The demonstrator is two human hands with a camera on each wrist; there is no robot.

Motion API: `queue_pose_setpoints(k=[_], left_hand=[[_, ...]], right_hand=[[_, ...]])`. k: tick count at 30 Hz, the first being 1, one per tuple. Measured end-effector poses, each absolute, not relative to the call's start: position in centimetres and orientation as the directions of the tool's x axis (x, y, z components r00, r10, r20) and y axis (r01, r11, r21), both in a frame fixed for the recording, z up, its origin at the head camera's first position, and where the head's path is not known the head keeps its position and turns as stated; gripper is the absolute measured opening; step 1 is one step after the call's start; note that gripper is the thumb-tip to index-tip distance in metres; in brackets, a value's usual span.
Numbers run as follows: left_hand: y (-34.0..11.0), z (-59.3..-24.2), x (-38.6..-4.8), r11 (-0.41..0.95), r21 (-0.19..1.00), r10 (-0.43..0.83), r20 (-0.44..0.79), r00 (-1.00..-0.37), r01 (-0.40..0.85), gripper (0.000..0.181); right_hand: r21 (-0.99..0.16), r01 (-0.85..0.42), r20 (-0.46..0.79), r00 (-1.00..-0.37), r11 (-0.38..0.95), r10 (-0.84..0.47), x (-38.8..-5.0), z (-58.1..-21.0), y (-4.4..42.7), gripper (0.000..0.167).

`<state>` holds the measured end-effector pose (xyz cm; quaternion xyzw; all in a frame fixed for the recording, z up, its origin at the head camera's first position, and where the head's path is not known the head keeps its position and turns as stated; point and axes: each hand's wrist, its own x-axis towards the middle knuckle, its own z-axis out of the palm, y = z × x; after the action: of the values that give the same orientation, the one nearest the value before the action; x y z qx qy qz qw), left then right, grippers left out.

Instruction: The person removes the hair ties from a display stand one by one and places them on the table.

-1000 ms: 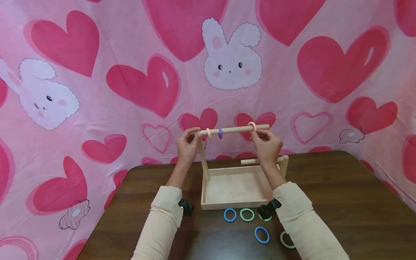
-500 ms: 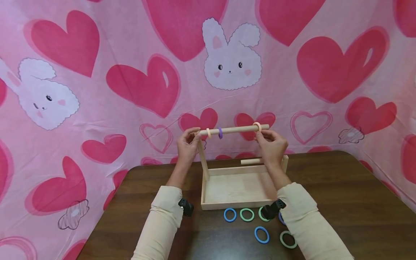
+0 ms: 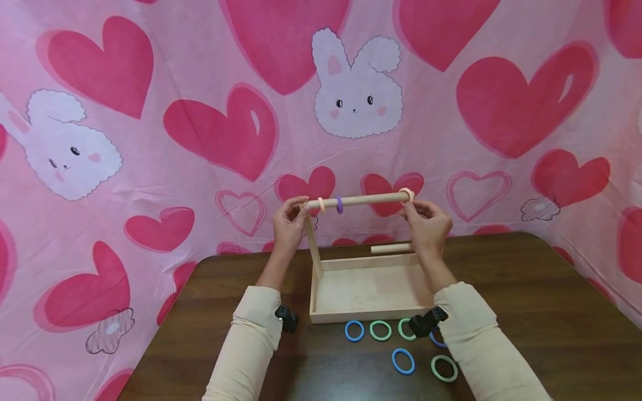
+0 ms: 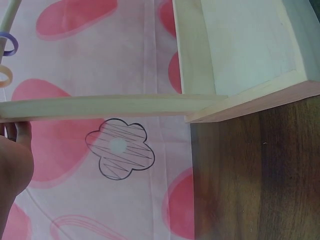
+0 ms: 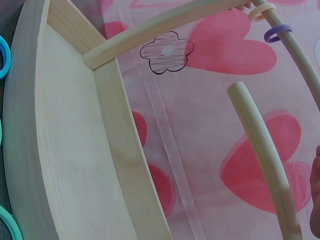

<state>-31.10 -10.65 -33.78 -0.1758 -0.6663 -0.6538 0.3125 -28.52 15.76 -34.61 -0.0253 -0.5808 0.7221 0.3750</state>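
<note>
A wooden stand has an upper rod running right from a left post. My left hand grips the top of that post, its fingertips partly behind the wood in the left wrist view. Near it, a peach ring and a purple ring hang apart on the rod. At the rod's free right end, my right hand pinches another peach ring between thumb and fingers. This ring encircles or just borders the tip; I cannot tell which. Only the edge of the right hand shows in the right wrist view.
The stand's shallow tray rests on a dark wooden table. A lower rod points left behind the right forearm. In front lie several blue and green rings, including a blue ring and a green ring. A patterned pink cloth hangs behind.
My right hand has slid its peach ring rightward along the upper rod to the tip. The left hand and the two rings beside it have stayed put.
</note>
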Motion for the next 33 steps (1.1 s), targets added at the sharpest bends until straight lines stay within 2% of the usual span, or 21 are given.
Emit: queue_pose_setpoints(k=[12, 19, 24, 29, 33], left_hand=[[-10.7, -33.7, -31.0, 0.092, 0.758, -0.168, 0.651, -0.740, 0.646, 0.020], [-10.6, -33.7, -31.0, 0.083, 0.765, -0.175, 0.642, -0.746, 0.639, 0.020], [-10.7, -33.8, -31.0, 0.092, 0.765, -0.176, 0.643, -0.746, 0.638, 0.020], [-10.7, -33.7, -30.9, 0.089, 0.762, -0.170, 0.646, -0.744, 0.642, 0.021], [-10.7, -33.7, -30.9, 0.084, 0.758, -0.161, 0.651, -0.741, 0.647, 0.022]], right_hand=[[-0.839, -0.521, 0.334, -0.721, -0.156, 0.607, -28.6, -34.6, 16.8, 0.012], [-0.848, -0.484, 0.278, -0.754, -0.216, 0.595, -28.2, -34.4, 17.2, 0.016], [-0.837, -0.463, 0.236, -0.786, -0.291, 0.571, -27.9, -34.4, 17.4, 0.005], [-0.822, -0.437, 0.195, -0.818, -0.365, 0.540, -27.5, -34.4, 17.8, 0.027], [-0.818, -0.425, 0.182, -0.831, -0.388, 0.526, -27.1, -34.2, 17.9, 0.027]])
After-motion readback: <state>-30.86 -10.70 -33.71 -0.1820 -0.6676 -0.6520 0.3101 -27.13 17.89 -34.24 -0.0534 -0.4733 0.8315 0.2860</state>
